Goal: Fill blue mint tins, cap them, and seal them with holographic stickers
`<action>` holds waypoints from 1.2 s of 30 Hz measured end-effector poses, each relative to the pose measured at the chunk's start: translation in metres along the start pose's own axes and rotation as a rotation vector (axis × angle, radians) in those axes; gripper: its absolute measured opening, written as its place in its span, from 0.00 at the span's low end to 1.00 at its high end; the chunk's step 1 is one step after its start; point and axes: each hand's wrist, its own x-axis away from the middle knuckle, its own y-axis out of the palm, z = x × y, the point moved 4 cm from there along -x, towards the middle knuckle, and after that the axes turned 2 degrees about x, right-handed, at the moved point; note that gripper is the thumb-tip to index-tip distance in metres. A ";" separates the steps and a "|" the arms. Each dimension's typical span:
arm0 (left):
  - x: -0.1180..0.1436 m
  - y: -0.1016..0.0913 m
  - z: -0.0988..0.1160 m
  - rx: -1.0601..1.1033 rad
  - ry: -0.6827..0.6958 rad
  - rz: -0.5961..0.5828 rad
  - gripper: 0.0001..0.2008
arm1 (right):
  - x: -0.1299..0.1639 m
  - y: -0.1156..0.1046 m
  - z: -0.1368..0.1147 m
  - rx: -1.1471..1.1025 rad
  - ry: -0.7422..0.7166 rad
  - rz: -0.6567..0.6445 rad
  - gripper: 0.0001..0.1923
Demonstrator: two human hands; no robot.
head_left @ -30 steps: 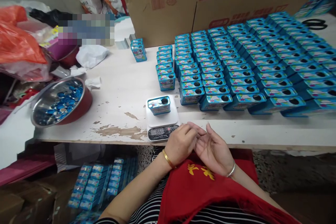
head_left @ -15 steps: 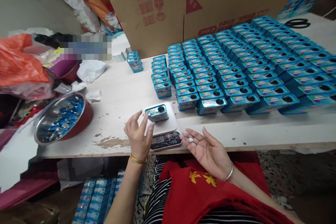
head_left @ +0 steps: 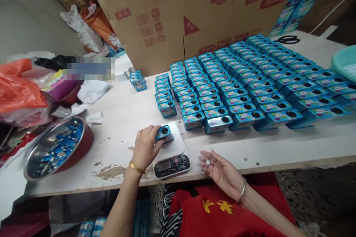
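My left hand (head_left: 144, 147) grips a small blue tin (head_left: 164, 133) with a round hole in its top. The tin rests on the white platform of a small digital scale (head_left: 170, 157) near the table's front edge. My right hand (head_left: 219, 168) lies palm up at the table edge, right of the scale, fingers apart. A small white pellet (head_left: 207, 162) sits on its fingers. Many rows of the same blue tins (head_left: 244, 85) fill the table behind the scale.
A metal bowl (head_left: 55, 148) of blue round caps sits at the left. Orange and white plastic bags (head_left: 19, 89) pile up behind it. Large cardboard boxes (head_left: 178, 11) stand at the back. Black scissors (head_left: 287, 39) and a green basin (head_left: 345, 63) lie far right.
My left hand went from my right palm to the scale and closed on the tin. My right hand stayed palm up, now showing a white pellet. The view tilted up.
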 end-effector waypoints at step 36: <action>-0.121 0.059 -0.066 -0.172 0.201 0.068 0.20 | -0.024 -0.007 0.005 0.245 -0.046 -0.035 0.24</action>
